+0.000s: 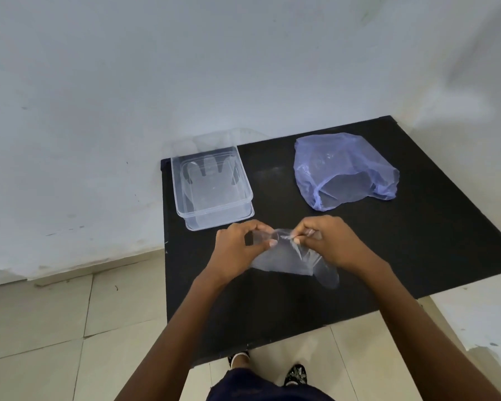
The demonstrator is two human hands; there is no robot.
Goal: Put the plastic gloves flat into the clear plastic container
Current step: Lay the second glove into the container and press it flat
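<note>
Fingers of the left hand (237,247) and of the right hand (327,241) are closed in pinches on opposite ends of one clear plastic glove (287,257), held just above the black table (388,256). Left thumb and fingertips (272,242) grip the upper edge; the right fingers grip a bunched part of the same edge. The film hangs slack below and toward the person, one glove finger trailing down past the right wrist. It is creased, not yet flat.

Beyond the left fingers, near them, stands the clear plastic container (180,192), open, resting on what appears to be its lid. At least one glove lies flat in the bottom, its finger shapes showing through; the count cannot be told.

Beyond the right fingers, well apart, lies a bluish plastic bag (339,160), mouth open toward the person. Whether it holds more gloves cannot be told.

Assessment: task partly done. Remaining: spread the held glove, lay it flat in the container, then deal with any others.
</note>
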